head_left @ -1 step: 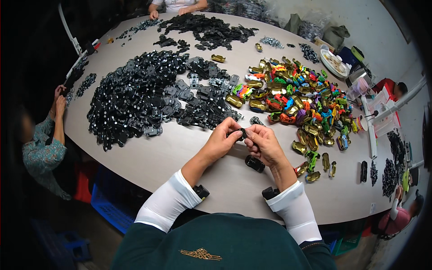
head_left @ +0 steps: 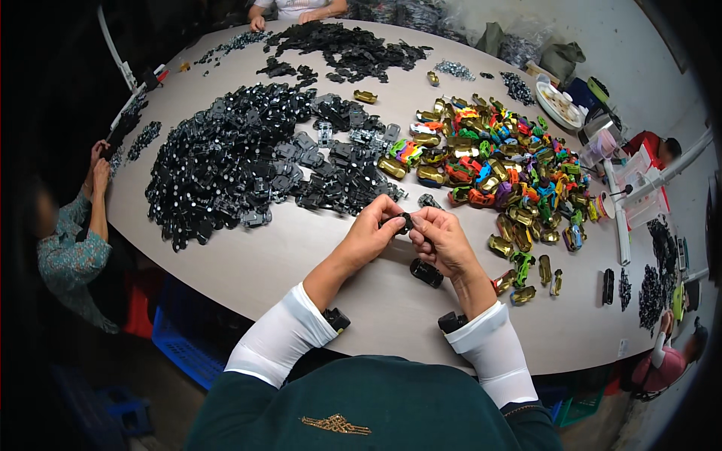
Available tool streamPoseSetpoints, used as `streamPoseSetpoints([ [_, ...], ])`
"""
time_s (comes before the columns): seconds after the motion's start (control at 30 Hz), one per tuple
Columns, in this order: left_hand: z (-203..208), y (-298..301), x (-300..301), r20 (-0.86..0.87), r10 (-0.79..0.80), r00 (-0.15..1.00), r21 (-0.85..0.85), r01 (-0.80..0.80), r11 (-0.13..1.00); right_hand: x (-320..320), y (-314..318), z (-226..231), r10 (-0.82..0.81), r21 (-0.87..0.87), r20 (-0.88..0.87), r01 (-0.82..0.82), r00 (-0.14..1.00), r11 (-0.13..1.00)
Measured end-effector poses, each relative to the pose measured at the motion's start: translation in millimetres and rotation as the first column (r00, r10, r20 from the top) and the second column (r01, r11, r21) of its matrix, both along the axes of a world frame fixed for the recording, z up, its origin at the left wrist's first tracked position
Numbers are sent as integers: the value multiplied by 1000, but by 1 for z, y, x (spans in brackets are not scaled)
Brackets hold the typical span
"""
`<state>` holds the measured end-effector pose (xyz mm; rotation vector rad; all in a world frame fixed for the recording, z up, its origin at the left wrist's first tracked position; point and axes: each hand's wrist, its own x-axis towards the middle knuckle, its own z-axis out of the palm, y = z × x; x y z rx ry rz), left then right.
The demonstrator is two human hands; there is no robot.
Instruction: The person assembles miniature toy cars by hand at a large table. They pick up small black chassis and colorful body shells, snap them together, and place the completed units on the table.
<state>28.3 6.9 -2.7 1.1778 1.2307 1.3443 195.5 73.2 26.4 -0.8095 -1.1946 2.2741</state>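
Observation:
My left hand (head_left: 370,234) and my right hand (head_left: 442,239) meet above the table, both pinching one small black toy-car part (head_left: 401,222) between their fingertips. A finished black toy car (head_left: 426,273) lies on the table just below my hands. To the left spreads a big heap of black chassis parts (head_left: 241,158). To the right lies a pile of colourful and gold toy-car bodies (head_left: 496,165).
The grey table (head_left: 301,255) curves away; another black pile (head_left: 346,52) lies at the far end. A seated person (head_left: 75,240) works at the left edge, another person's hands (head_left: 301,13) at the far end. Trays and tools (head_left: 624,188) stand at the right. A blue crate (head_left: 184,349) sits below.

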Motion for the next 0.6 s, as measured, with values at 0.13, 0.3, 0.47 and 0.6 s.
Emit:
streamPoseSetpoints([
  [0.13, 0, 1, -2, -16, -3, 1000, 15, 3, 1000, 0, 0, 0, 2, -17, -26, -2, 1000, 1000],
  [0.3, -5, 1, -2, -92, 28, 995, 58, -22, 998, -2, -3, 0, -8, 38, -1, 8, 1000, 999],
  [0.47, -11, 1, -1, -197, 67, 978, 86, -51, 995, -7, -8, -6, -72, 195, 116, 48, 991, 980],
  [0.6, -1, -4, 4, -394, 126, 911, 97, -95, 991, -10, -7, -26, -184, 519, 214, 48, 959, 854],
])
